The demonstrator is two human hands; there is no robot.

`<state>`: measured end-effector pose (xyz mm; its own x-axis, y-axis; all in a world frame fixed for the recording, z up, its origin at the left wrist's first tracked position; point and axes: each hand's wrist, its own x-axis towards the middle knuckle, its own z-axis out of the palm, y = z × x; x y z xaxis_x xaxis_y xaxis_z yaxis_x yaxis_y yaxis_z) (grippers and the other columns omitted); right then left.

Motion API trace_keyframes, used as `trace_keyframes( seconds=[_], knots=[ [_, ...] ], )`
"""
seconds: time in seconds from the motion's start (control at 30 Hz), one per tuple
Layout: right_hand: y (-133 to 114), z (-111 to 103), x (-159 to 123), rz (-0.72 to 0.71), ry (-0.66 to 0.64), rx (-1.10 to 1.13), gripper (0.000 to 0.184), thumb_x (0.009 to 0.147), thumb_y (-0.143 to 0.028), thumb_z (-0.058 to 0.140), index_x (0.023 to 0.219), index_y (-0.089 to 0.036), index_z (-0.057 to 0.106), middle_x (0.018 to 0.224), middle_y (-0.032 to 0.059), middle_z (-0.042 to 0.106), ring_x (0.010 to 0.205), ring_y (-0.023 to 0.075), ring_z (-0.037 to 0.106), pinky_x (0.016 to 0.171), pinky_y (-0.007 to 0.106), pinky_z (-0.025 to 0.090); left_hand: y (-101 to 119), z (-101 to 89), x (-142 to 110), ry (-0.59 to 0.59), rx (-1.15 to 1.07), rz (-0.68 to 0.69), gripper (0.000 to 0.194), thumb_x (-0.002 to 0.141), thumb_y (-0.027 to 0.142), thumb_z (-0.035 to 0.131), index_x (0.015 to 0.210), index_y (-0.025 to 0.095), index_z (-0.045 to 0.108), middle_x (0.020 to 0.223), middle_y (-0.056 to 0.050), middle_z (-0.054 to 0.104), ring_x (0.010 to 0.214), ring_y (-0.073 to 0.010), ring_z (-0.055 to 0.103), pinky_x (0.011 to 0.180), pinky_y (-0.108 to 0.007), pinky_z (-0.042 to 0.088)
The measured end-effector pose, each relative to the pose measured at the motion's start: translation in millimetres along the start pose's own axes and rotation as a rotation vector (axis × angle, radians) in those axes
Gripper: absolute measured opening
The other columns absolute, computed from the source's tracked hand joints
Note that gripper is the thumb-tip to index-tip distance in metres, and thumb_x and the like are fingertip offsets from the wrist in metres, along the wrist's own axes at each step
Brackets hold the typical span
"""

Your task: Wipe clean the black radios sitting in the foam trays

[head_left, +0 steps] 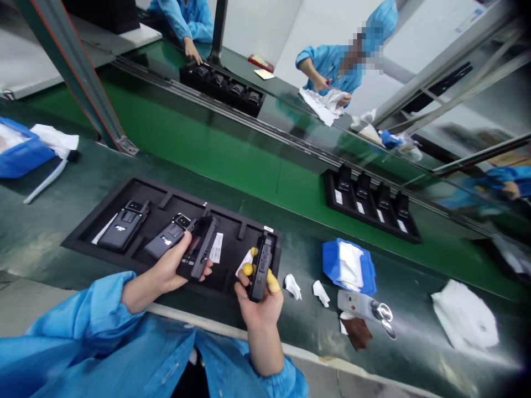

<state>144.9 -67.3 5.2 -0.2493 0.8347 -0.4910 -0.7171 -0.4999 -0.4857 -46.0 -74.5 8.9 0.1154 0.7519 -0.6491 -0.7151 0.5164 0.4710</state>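
Observation:
My left hand [170, 268] is wrapped round a black handheld radio with a screen [199, 249], tilted over the middle of a black compartment tray [78, 239]. In my right hand [261, 309], which wears yellow finger cots, a second black handheld radio [263, 265] stands on edge with its side keys facing up. Two more radios lie in the tray's left compartments: one at the far left [123, 226] and one beside my left hand [166, 239]. A white label [216, 249] shows in the tray between my hands.
Right of the tray are white wipes [292, 286], a blue bin [367, 271] with white cloth, a pump bottle [360, 305] and a brown cloth [357, 333]. A green conveyor [265, 174] carries another loaded tray [373, 213]. Co-workers [332, 69] sit opposite. A metal post [78, 72] rises at left.

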Motion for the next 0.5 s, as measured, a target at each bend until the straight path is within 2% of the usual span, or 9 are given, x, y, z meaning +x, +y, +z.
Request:
trace_keyframes(
  seconds=[0.13, 0.27, 0.4, 0.5],
  knots=[
    [5.9, -4.2, -2.3, -0.031, -0.005, -0.057, 0.026, 0.072, -0.04, 0.059, 0.092, -0.023, 0.062, 0.07, -0.0007, 0.061, 0.054, 0.0105, 0.047, 0.045, 0.021, 0.032, -8.4, -4.7, 2.0, -0.068, 0.014, -0.045, 0.053, 0.096, 0.055, 0.028, 0.089, 0.013, 0.059, 0.052, -0.003, 0.061, 0.038, -0.0144, 0.059, 0.033, -0.019, 0.043],
    [10.4, -6.0, -5.3, -0.032, -0.009, -0.056, 0.026, 0.071, -0.037, 0.062, 0.093, -0.023, 0.063, 0.071, 0.0003, 0.063, 0.055, 0.0118, 0.049, 0.045, 0.023, 0.036, -13.5, -9.1, 1.7, -0.062, 0.049, -0.036, 0.059, 0.089, 0.065, 0.037, 0.085, 0.011, 0.061, 0.05, -0.002, 0.059, 0.035, -0.0129, 0.055, 0.032, -0.019, 0.04],
    [12.7, -7.8, -7.4, -0.004, 0.013, -0.052, 0.029, 0.07, -0.036, 0.063, 0.096, -0.023, 0.063, 0.073, 0.0009, 0.065, 0.055, 0.0125, 0.051, 0.045, 0.024, 0.038, -16.0, -12.7, 0.6, -0.135, 0.028, -0.028, 0.063, 0.089, 0.067, 0.033, 0.089, 0.011, 0.062, 0.05, -0.001, 0.058, 0.035, -0.0116, 0.054, 0.032, -0.018, 0.04],
    [14.1, -11.4, -7.2, -0.01, 0.03, -0.074, 0.025, 0.071, -0.037, 0.063, 0.091, -0.022, 0.063, 0.075, 0.002, 0.067, 0.056, 0.0136, 0.053, 0.045, 0.026, 0.039, -17.6, -14.0, 0.6, -0.156, 0.029, -0.041, 0.064, 0.091, 0.066, 0.028, 0.083, 0.011, 0.062, 0.05, -0.001, 0.057, 0.035, -0.0115, 0.054, 0.032, -0.019, 0.041]
  ],
)
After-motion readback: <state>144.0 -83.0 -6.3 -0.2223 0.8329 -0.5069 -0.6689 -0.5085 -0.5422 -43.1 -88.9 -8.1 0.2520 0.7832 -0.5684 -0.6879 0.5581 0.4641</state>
